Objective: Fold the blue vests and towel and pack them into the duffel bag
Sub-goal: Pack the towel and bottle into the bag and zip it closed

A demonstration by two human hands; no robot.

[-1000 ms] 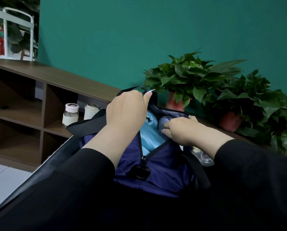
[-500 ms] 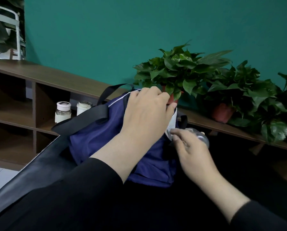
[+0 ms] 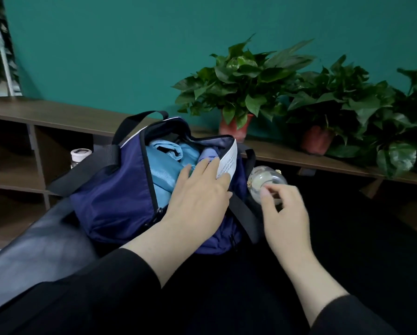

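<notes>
A navy duffel bag [image 3: 110, 199] with black straps lies on the black table, its top unzipped. Light blue folded fabric [image 3: 165, 165] fills the opening, with a darker blue-grey roll [image 3: 208, 153] beside it. A white care label [image 3: 228, 163] hangs from the bag's right lip. My left hand [image 3: 197, 201] rests flat over the bag's opening, fingers straight, fingertips on the fabric and the label. My right hand [image 3: 284, 213] hovers to the right of the bag, fingers loosely curled, just in front of a clear glass jar [image 3: 266, 180]; it holds nothing that I can see.
A wooden shelf unit [image 3: 57, 117] runs along the teal wall behind the bag. Potted plants [image 3: 241, 78] in red pots stand on its top at the right. A white-lidded jar [image 3: 80, 154] sits in a shelf compartment at the left.
My left hand came down from the bag's top flap onto the open mouth, so the blue fabric shows again. My right hand drew back from the label toward the glass jar.
</notes>
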